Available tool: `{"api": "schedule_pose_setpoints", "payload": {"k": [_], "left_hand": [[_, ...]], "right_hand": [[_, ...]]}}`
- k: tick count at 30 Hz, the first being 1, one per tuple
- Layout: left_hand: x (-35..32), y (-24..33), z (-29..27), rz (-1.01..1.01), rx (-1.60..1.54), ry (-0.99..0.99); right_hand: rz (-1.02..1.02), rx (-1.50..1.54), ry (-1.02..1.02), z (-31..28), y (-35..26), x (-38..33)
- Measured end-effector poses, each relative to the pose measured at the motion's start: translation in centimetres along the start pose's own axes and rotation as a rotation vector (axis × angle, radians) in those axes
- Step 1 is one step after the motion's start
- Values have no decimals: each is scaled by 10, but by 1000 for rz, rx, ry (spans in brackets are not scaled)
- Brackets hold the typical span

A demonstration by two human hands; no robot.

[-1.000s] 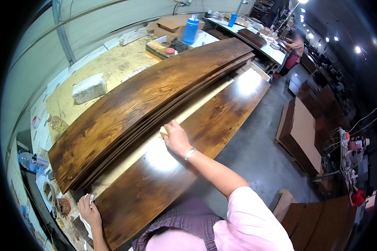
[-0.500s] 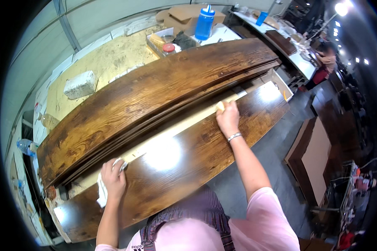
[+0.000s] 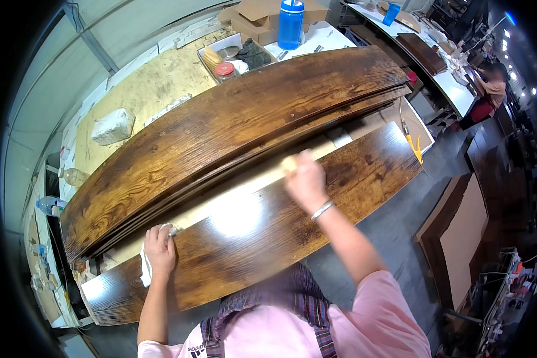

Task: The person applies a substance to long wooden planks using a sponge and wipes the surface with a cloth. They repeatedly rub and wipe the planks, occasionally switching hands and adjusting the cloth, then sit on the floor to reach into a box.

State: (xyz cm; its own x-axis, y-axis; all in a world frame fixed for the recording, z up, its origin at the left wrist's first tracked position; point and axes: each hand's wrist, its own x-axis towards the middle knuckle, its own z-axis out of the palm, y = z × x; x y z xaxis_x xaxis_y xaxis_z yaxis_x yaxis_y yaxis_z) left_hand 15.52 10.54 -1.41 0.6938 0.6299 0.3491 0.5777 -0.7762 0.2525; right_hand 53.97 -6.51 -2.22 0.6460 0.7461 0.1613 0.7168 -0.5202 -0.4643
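Note:
A long brown wood-grain board [image 3: 268, 230] lies across the bench in front of me. At its far edge, left of the middle, my left hand [image 3: 159, 250] is closed around a crumpled white cloth [image 3: 145, 269] and rests on the board. My right hand [image 3: 308, 185], with a bracelet at the wrist, grips a small pale-yellow pad [image 3: 289, 164] at the same far edge, right of the middle. Blur and the fingers hide much of the pad, so its exact kind is unclear. Just beyond lies a stack of similar boards [image 3: 238, 113].
Behind the stack are a white block [image 3: 112, 126], a tray [image 3: 273, 58] with a red-lidded jar [image 3: 225, 71], and a blue bottle [image 3: 290, 27]. A yellow-handled tool [image 3: 414, 147] hangs by the board's right end. Boxlike panels [image 3: 459, 238] stand right; another person [image 3: 491, 92] works far right.
My right hand has moved left along the board's far edge with the yellow pad. My left hand stays in nearly the same place on the board. The whole view has shifted slightly.

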Motion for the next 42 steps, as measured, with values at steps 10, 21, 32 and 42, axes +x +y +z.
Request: {"api": "schedule_pose_setpoints", "payload": {"k": [10,21,32,42], "left_hand": [[8,0,5,2,-20,-24],[3,4,7,18,16,30],[57,193,80,117,-190,123],[109,302,133,83,-12,105]], "right_hand": [[-84,108,-29,6,-15,-17],[288,-128,327,-72,117,44],[145,-108,270,-120,229,70],[-113,152,13,-126,245,74]]}}
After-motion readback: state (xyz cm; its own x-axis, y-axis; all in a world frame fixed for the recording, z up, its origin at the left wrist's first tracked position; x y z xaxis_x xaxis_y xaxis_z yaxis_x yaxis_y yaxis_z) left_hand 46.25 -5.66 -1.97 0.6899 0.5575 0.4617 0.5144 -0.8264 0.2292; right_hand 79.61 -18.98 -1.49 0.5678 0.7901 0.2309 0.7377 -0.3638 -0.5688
